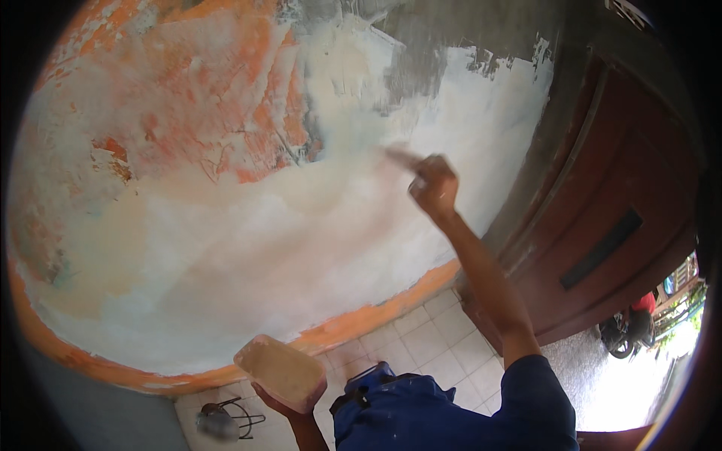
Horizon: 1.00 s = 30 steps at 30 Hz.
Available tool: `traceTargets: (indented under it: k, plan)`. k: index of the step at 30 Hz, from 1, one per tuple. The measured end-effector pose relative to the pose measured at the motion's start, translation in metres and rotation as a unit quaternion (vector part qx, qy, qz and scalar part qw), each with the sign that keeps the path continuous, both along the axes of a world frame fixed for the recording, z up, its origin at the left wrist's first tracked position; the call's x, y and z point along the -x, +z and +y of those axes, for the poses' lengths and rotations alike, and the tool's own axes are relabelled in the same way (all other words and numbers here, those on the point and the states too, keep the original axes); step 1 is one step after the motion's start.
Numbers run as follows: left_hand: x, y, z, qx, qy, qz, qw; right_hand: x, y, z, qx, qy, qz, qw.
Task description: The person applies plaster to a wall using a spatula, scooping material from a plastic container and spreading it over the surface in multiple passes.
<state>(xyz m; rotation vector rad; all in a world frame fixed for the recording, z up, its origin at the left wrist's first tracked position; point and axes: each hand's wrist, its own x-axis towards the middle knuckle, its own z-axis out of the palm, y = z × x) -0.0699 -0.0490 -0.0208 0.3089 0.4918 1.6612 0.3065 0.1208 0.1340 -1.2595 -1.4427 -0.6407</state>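
Observation:
My right hand [436, 184] is raised against the wall and closed on a blurred flat tool that looks like a putty knife [401, 157]. The tool's tip is at or close to the white-coated part of the wall [346, 233]; motion blur hides whether it touches. Low down, my left hand [280, 400] grips a rounded rectangular tub [282, 372] from below. The tub's face is pale beige, and its contents are hard to make out. Bare orange and red patches [248, 113] show on the wall's upper left, and grey cement [451, 30] along its top.
A dark red door [624, 188] stands to the right of the wall, beside a bright opening with a motorbike [628, 331]. An orange band [361, 319] runs along the wall's foot above white floor tiles [425, 342]. A dark wire-framed object [237, 417] stands at lower left.

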Motion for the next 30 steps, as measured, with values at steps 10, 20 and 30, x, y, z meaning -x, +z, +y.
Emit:
traceTargets:
  k: [10, 20, 30]
  plan:
    - [0.02, -0.042, -0.009, -0.003, 0.014, 0.07, 0.997, -0.079, 0.09, 0.067, -0.219, -0.117, -0.113, 0.962]
    - [0.022, -0.049, 0.008, -0.016, -0.022, 0.042, 0.999, -0.081, 0.042, 0.047, -0.092, -0.055, -0.08, 0.991]
    - [0.019, -0.051, 0.007, -0.003, -0.004, 0.032, 0.999, -0.124, 0.197, 0.029, -0.148, -0.165, -0.001, 0.975]
